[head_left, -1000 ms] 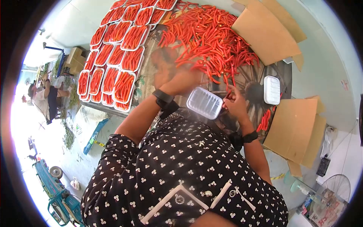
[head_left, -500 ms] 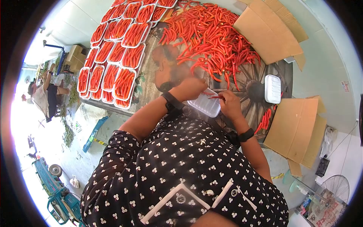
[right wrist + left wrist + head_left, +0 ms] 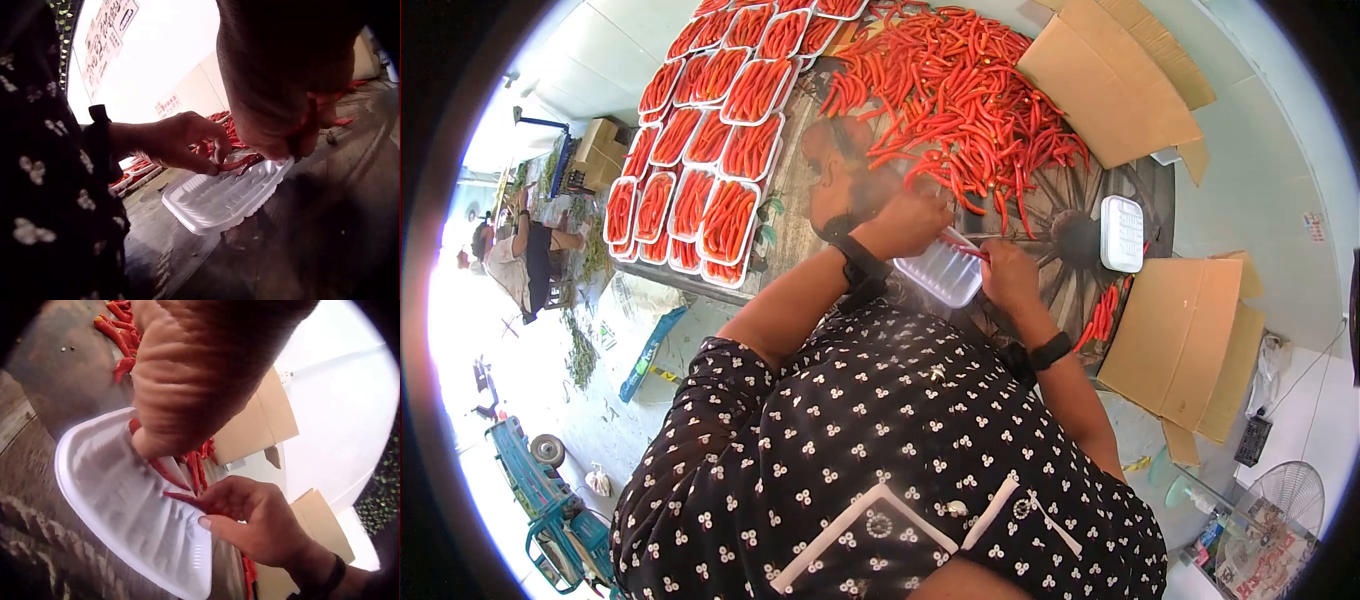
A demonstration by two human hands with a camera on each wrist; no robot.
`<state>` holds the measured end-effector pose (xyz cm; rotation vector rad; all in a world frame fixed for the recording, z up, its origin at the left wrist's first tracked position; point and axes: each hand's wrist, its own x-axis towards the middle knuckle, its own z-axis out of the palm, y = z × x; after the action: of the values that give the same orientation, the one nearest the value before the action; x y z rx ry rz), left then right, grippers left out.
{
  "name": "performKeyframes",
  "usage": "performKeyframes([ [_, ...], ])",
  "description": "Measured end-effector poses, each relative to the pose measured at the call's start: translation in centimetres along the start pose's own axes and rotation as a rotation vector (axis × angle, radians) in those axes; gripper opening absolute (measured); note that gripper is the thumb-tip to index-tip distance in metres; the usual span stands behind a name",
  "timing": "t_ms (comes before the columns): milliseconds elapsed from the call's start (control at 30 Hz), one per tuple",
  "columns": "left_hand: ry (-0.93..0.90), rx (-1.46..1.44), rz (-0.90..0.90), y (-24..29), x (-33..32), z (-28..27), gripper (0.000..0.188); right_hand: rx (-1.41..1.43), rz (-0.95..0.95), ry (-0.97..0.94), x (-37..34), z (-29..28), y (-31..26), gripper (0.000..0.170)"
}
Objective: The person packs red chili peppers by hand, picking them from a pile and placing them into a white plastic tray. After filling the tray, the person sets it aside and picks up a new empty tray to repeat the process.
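Note:
A white ribbed tray (image 3: 940,278) lies in front of the torso, tilted in the left wrist view. Over its far left edge, the left hand (image 3: 908,222) pinches a red chili (image 3: 167,474) above the tray (image 3: 119,481). At the right edge is the right hand (image 3: 1012,277), with chilies between thumb and fingers; one tip (image 3: 180,497) points over the tray. In the right wrist view both hands meet above the tray (image 3: 212,200), the left hand (image 3: 181,142) and the larger, darker right hand (image 3: 281,106). The right palm's contents are partly hidden.
A heap of loose red chilies (image 3: 960,90) covers the table's far side. Rows of filled trays (image 3: 726,225) stand at the left. An empty-looking white tray (image 3: 1121,234), a few chilies (image 3: 1101,318) and cardboard boxes (image 3: 1170,340) are at the right. Another person (image 3: 515,250) is far left.
The left hand has moved right from the table beside the chili heap to the tray. The right hand has shifted slightly down and left, its chili now over the tray's edge.

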<state>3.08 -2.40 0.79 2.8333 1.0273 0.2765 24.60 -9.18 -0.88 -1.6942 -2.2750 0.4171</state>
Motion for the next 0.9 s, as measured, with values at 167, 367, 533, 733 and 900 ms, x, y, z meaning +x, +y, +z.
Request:
performKeyframes([
  [167, 0.16, -0.034, 0.0, -1.7, 0.3, 1.6, 0.013, -0.082, 0.012, 0.095, 3.2, -0.2, 1.2, 0.016],
  [367, 0.25, -0.025, -0.019, -1.8, -0.4, 1.5, 0.01, -0.056, -0.053, 0.192, 2.8, -1.5, -0.1, 0.017],
  [533, 0.228, -0.035, -0.019, -1.5, -0.6, 1.0, 0.009, -0.001, -0.051, 0.221, 1.8, -1.8, 0.1, 0.02],
  [733, 0.237, -0.016, -0.021, -1.1, -0.2, 0.6, 0.017, -0.006, 0.004, 0.198, 2.0, -2.0, -0.8, 0.015],
  [900, 0.303, -0.033, -0.024, -1.1, -0.2, 0.5, 0.019, -0.094, -0.1, 0.145, 2.8, -0.6, -1.2, 0.018],
])
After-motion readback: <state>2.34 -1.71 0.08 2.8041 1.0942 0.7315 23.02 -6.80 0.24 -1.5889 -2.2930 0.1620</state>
